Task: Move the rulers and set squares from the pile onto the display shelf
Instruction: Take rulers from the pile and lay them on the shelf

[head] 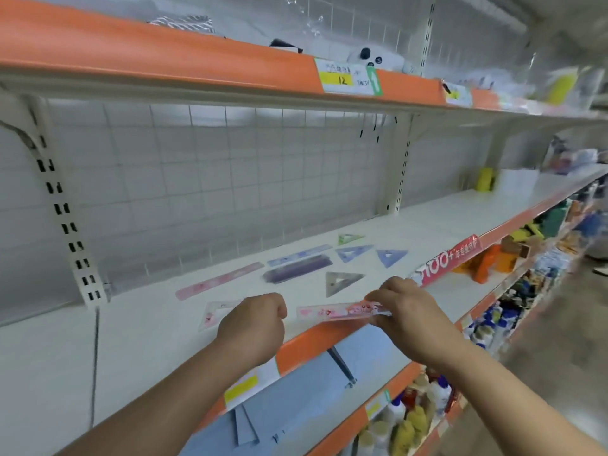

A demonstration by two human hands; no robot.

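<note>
My right hand [403, 307] pinches the right end of a clear ruler with pink print [332, 312], held low over the front edge of the white display shelf [138, 337]. My left hand [255, 320] is curled into a fist just left of the ruler, over the corner of a clear pink set square [215, 312]; whether it holds anything is hidden. Laid out on the shelf behind are a pink ruler [218, 280], a blue ruler [299, 255], a purple ruler [296, 268], two blue set squares [353, 252] [391, 256], a green set square [349, 238] and a grey set square [340, 281].
An orange-fronted upper shelf [164, 57] with price tags hangs overhead. A wire grid [214, 179] backs the shelf. A red promo strip [447, 258] sits on the front edge at right. Lower shelves hold blue sheets [306, 399] and bottles [414, 413]. A yellow item [484, 180] stands far right.
</note>
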